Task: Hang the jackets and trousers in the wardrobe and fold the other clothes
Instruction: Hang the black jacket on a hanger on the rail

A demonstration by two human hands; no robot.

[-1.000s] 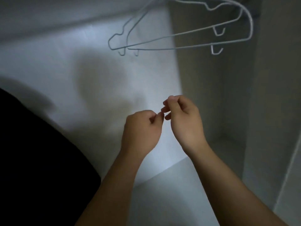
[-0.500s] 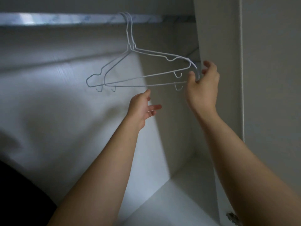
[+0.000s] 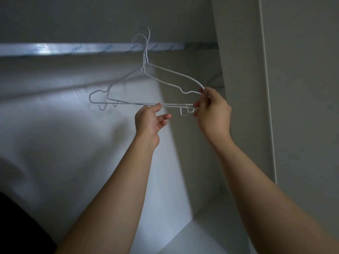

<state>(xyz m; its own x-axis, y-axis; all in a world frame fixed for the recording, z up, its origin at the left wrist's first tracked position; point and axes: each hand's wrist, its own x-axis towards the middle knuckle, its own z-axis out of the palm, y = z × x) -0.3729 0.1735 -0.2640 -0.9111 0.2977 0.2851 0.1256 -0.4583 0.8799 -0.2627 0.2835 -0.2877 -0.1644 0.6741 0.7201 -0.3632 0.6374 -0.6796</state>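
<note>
Wardrobe rail (image 3: 73, 49): two hangers (image 3: 128, 102), bars running left-right; my right hand (image 3: 213, 110) grips their right end, left hand (image 3: 149, 121) pinches mid-bar.

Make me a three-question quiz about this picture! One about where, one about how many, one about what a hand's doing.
1. Where are the wire hangers hooked? A) over the silver rail B) on a door knob C) on the floor
2. How many wire hangers are there? A) one B) two C) five
3. What is the right hand doing? A) dangling open B) holding a jacket C) gripping the hangers' right end
Answers: 1 A, their hooks loop over the rail; 2 B, two hooks and two outlines show; 3 C, its fingers curl round the wire.
</note>
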